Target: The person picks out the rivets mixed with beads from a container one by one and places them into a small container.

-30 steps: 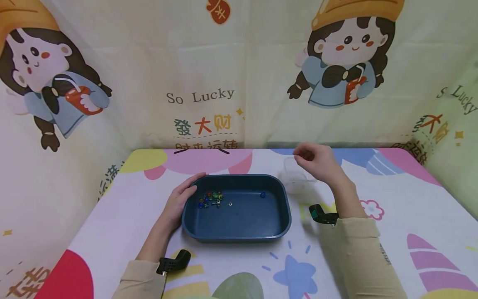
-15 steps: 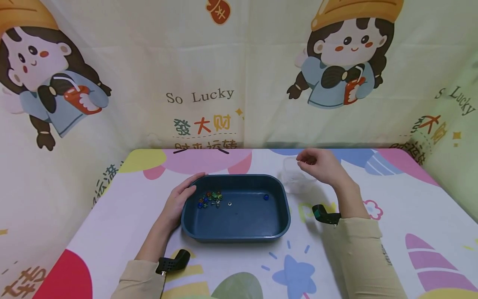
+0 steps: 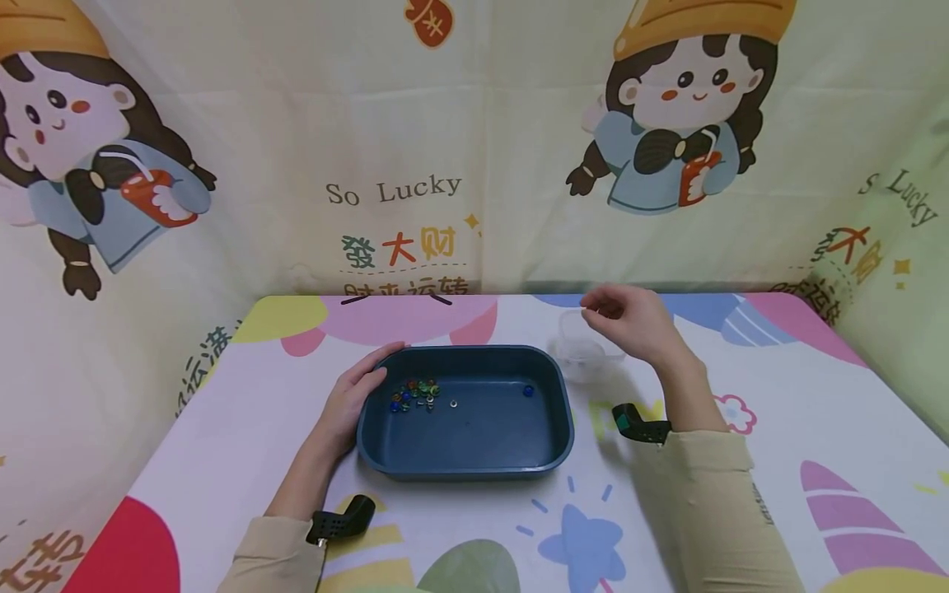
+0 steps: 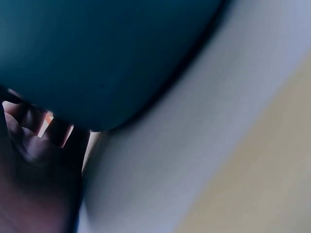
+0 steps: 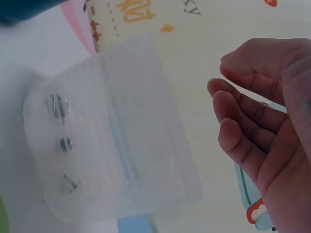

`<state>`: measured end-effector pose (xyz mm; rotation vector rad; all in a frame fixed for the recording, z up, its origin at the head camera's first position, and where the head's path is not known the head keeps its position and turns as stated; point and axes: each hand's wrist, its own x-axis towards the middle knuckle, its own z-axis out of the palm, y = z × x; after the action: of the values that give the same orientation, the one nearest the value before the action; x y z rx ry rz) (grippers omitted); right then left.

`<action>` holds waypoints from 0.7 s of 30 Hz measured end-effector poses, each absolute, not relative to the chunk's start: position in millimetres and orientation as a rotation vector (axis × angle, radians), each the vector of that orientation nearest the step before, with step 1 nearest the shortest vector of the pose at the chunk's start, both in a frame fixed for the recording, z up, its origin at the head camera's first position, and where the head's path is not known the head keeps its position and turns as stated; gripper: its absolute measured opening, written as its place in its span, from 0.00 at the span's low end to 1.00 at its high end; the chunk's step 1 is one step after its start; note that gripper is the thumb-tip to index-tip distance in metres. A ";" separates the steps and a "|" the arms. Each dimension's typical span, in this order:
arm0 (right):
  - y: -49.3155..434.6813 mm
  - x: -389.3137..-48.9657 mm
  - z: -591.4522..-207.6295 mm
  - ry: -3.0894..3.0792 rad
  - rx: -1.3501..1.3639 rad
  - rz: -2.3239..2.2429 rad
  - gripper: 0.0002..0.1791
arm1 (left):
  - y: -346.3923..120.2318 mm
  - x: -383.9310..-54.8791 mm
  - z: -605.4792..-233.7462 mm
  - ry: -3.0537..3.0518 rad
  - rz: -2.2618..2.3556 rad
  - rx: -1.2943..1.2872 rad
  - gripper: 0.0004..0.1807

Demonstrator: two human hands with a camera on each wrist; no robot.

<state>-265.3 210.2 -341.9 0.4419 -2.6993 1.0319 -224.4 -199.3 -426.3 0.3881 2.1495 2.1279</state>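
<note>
My left hand (image 3: 352,403) grips the far left corner of a dark blue tray (image 3: 474,475), thumb over the rim and fingers along the outer wall. Inside it, a cluster of coloured glass marbles (image 3: 404,395) lies to the left with several small metal pieces (image 3: 426,403). One small metal ring (image 3: 454,403) sits apart, and a lone blue marble (image 3: 528,390) is on the right. My right hand (image 5: 262,116) hovers over a clear plastic box (image 5: 141,141), fingers loosely bent and nothing visible between thumb and fingertips. Small metallic pieces (image 5: 65,144) show through the box's wall.
The box stands just beyond the tray's far right corner. A patterned cloth (image 3: 741,511) covers the table, whose far edge meets a printed curtain (image 3: 415,123). A black wrist camera (image 3: 641,426) sits on each forearm.
My right hand dipped slightly towards the box, then rose again. The lone blue marble has rolled a little to the right. My left hand has stayed on the tray.
</note>
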 end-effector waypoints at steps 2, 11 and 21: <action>206.9 -265.1 -340.2 -2.687 0.453 1.044 0.09 | -199.3 -224.6 -426.3 2.152 2.130 0.393 0.25; 194.5 -264.2 -336.5 -2.635 0.503 1.124 0.09 | -200.3 -224.4 -427.5 2.153 2.128 0.395 0.25; 181.9 -263.6 -333.8 -2.579 0.570 1.183 0.07 | -200.5 -225.1 -427.7 2.138 2.138 0.398 0.25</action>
<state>-263.6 181.9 -333.8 0.5697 -2.5791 1.1827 -225.1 -200.5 -427.7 0.3978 2.1376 2.1381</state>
